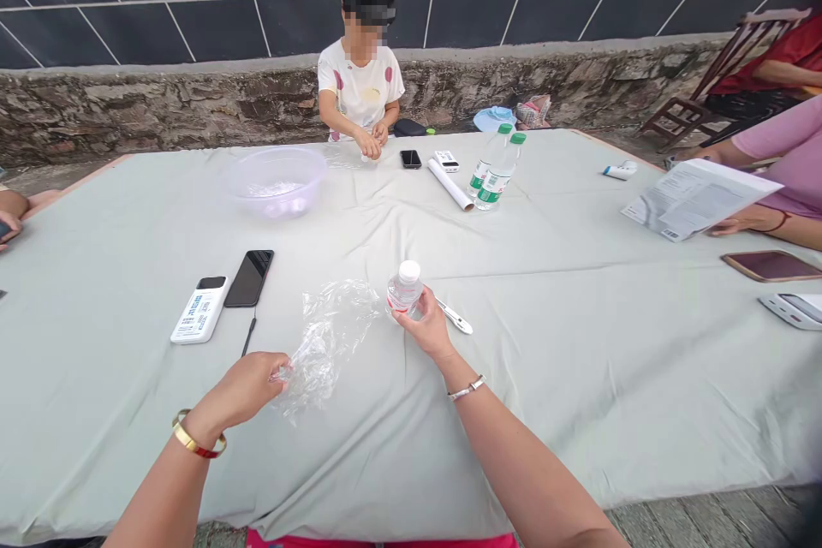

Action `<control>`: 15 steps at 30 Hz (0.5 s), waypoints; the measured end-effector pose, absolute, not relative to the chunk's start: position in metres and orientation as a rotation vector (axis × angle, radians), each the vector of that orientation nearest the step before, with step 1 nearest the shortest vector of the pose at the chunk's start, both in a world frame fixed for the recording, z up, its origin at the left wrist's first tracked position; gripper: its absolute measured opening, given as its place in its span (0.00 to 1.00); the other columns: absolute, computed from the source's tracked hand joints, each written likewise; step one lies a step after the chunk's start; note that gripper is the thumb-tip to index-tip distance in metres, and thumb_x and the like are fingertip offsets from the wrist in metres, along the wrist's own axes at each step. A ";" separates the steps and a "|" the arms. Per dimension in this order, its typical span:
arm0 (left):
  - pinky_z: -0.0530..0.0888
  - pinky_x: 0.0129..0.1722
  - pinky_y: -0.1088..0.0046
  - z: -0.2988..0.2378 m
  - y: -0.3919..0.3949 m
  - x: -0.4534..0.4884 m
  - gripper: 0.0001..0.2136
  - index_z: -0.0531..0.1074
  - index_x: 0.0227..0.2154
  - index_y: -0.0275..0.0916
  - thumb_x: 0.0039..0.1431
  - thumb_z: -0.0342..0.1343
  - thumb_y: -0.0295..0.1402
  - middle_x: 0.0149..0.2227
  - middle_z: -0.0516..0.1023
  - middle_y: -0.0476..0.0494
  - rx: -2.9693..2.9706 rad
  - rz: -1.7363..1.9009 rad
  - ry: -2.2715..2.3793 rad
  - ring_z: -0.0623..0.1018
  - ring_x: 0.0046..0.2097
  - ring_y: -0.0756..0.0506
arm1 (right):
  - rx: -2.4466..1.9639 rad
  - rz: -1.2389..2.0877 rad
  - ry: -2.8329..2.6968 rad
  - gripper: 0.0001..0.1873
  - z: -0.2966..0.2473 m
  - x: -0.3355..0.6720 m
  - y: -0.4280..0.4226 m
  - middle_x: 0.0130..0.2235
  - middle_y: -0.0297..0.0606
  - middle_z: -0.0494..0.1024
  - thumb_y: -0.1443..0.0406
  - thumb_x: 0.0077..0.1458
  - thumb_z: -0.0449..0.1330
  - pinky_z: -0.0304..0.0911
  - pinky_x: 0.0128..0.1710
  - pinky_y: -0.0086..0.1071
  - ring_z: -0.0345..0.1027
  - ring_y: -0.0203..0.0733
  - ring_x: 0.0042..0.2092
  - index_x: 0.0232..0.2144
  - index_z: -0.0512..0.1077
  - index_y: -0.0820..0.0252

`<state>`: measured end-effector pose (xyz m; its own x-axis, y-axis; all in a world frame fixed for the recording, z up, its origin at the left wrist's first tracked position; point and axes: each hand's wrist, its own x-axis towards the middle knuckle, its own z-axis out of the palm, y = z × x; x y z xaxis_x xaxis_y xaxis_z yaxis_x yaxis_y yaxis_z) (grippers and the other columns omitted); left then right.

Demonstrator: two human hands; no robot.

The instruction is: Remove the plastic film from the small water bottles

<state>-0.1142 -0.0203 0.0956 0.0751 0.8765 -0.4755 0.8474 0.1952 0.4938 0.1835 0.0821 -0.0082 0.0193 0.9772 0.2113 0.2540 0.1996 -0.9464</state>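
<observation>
My right hand is wrapped round a small clear bottle with a white cap, which stands upright on the cloth. In my left hand is one end of a crumpled sheet of clear plastic film, pinched between the fingers. The film spreads over the cloth between my hands, its far edge reaching close to the bottle. Just right of the bottle, partly behind my right hand, lies a slim white tool whose kind I cannot make out.
A white power bank and a black phone lie left. Farther back are a translucent purple basin, a white roll and two green-capped water bottles. One person sits opposite; another, at right, holds a printed sheet.
</observation>
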 end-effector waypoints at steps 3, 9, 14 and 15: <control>0.66 0.35 0.72 0.100 -0.034 -0.104 0.06 0.68 0.23 0.41 0.51 0.49 0.33 0.30 0.72 0.48 1.673 -0.050 1.430 0.71 0.34 0.46 | -1.289 0.870 -1.459 0.31 -0.008 0.182 0.081 0.49 0.44 0.72 0.59 0.42 0.64 0.62 0.50 0.45 0.66 0.48 0.51 0.49 0.62 0.59; 0.64 0.35 0.72 0.094 -0.055 -0.063 0.05 0.66 0.24 0.40 0.51 0.47 0.30 0.32 0.71 0.49 1.823 -0.132 1.205 0.69 0.34 0.48 | -1.340 0.772 -1.488 0.32 -0.006 0.185 0.073 0.50 0.46 0.71 0.56 0.46 0.63 0.64 0.47 0.46 0.66 0.50 0.50 0.53 0.61 0.59; 0.61 0.28 0.75 0.089 -0.048 -0.047 0.03 0.64 0.22 0.40 0.46 0.51 0.26 0.26 0.71 0.52 1.695 -0.063 1.141 0.67 0.28 0.50 | -1.207 0.720 -1.520 0.19 0.024 0.183 0.028 0.43 0.45 0.74 0.52 0.56 0.55 0.62 0.48 0.45 0.67 0.47 0.46 0.43 0.70 0.57; 0.63 0.28 0.75 0.091 -0.046 -0.045 0.03 0.65 0.23 0.40 0.45 0.53 0.26 0.26 0.72 0.52 1.611 -0.031 1.086 0.69 0.29 0.50 | -1.084 0.883 -1.589 0.20 0.031 0.177 0.017 0.43 0.45 0.74 0.50 0.57 0.53 0.62 0.49 0.44 0.67 0.46 0.47 0.43 0.70 0.57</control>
